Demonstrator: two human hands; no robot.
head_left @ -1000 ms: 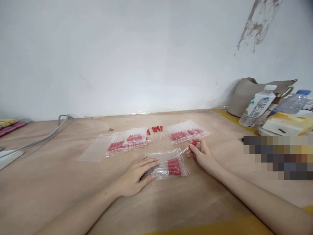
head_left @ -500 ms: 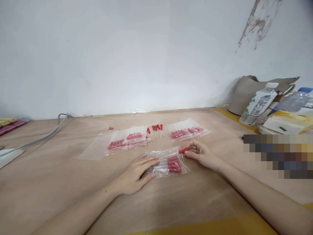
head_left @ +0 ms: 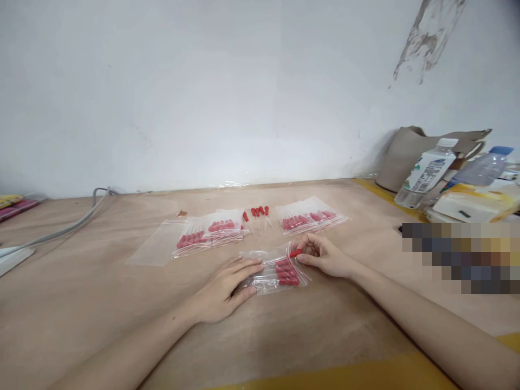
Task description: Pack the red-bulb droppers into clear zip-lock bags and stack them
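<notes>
My left hand (head_left: 225, 290) lies flat, fingers spread, over the left end of a clear zip bag (head_left: 266, 287). Inside that bag are several droppers with red rubber bulbs (head_left: 287, 273), their bulbs toward the bag's right end. Between thumb and fingers, my right hand (head_left: 325, 255) pinches another dropper (head_left: 296, 253) by its red bulb at the bag's upper right mouth. The thin tube of this dropper is hard to make out through the plastic. Behind the bag, several loose droppers (head_left: 260, 212) lie on the table with their bulbs pointing to the wall.
Filled bags of droppers lie at left (head_left: 195, 238) and right (head_left: 311, 214), beside a flat clear bag (head_left: 148, 244). A grey cable (head_left: 77, 227) crosses the left side. Bottles (head_left: 428, 170) and a beige bag (head_left: 400, 160) stand at the right, near a blurred patch (head_left: 467, 257).
My right hand has moved slightly left, carrying the dropper farther into the bag's mouth. My left hand stays flat on the bag. The whole view has shifted a little.
</notes>
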